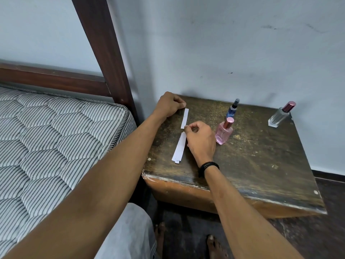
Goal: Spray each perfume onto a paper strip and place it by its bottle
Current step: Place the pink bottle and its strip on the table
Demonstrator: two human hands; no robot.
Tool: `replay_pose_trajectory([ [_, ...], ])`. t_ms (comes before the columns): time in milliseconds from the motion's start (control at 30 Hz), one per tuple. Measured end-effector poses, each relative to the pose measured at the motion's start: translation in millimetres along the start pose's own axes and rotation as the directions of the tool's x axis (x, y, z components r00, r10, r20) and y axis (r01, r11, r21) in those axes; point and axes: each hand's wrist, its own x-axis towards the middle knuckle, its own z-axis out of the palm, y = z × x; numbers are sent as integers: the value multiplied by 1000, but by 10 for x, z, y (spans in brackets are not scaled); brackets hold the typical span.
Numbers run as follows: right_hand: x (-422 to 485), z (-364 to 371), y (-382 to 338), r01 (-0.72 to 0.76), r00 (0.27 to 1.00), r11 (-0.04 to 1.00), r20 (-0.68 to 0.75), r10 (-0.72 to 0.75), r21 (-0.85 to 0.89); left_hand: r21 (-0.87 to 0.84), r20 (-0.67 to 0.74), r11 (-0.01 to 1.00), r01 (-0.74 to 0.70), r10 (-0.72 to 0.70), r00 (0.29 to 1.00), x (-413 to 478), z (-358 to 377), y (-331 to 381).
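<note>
Three perfume bottles stand on a worn wooden table (252, 156): a pink bottle (223, 132) with a rose cap, a dark blue spray bottle (232, 108) behind it, and a clear glass bottle (281, 115) with a rose cap at the far right. A white paper strip (184, 117) lies near the table's back left. My right hand (200, 140) pinches its near end between thumb and forefinger. A small stack of white strips (179, 148) lies just left of that hand. My left hand (170, 104) rests curled at the back left corner, fingertips beside the strip's far end.
A bed with a striped mattress (56, 137) and a dark wooden post (104, 49) stands left of the table. A pale wall rises behind. My bare feet (214, 247) are on the dark floor below the table's front edge.
</note>
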Motion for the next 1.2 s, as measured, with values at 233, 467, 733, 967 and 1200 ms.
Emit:
replay_pose_trajectory([
  [233,-87,-126,-40,-5,998,990,60,-4,139,1,-134,999,-35,35,990,-272,-99,-80],
  [467,-418,-415,120,6,996,996,83,-13,86,-34,-289,993,-110,96,952,-732,22,-127],
  [733,-546,-834,396,-51,989,998,-139,55,34,-13,-302,991,-130,120,946,-991,143,-106],
  [967,-290,-1014,467,-25,987,999,-158,32,47,68,-302,992,-107,123,945,-1043,150,-155],
  [1200,-165,-978,448,31,997,999,-72,-29,20,107,-299,989,-103,131,945,-1028,192,-168],
])
